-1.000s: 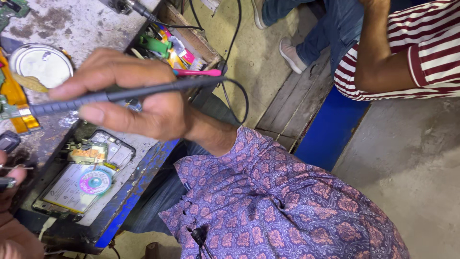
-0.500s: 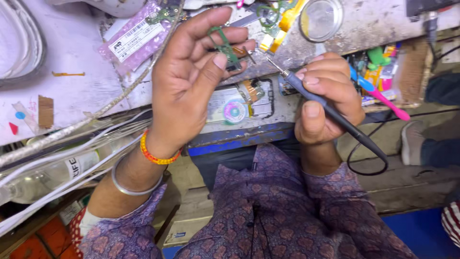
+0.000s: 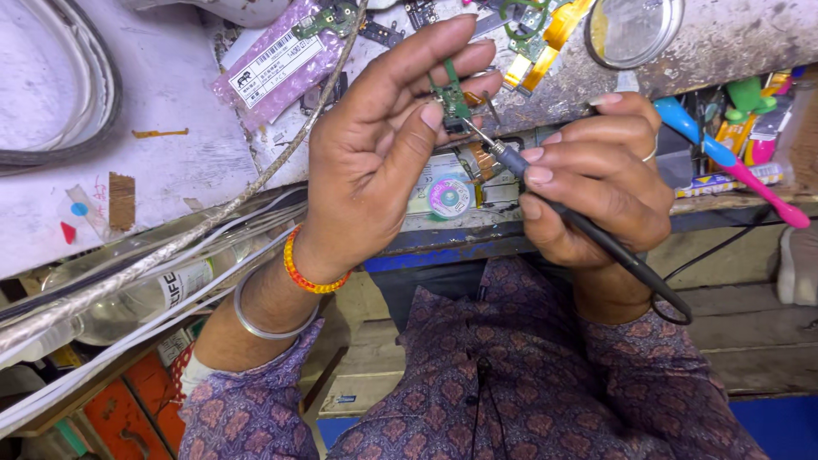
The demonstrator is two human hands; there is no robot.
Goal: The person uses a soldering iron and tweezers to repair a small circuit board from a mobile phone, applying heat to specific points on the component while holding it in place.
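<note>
Iron tip (image 3: 479, 136) nearer green board (image 3: 449, 95)

The left hand (image 3: 383, 162) covers most of the green board (image 3: 449, 92); only a narrow strip shows between thumb and fingers. Contact between the iron (image 3: 579, 226) tip and the board is too small to confirm. The iron's grip is hidden inside the right hand (image 3: 596, 183). The round tin (image 3: 630, 30) above the right hand is cut by the top edge. The phone (image 3: 452, 192) beneath both hands is largely covered.

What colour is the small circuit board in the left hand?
Green small circuit board, seen in the head view.
</note>
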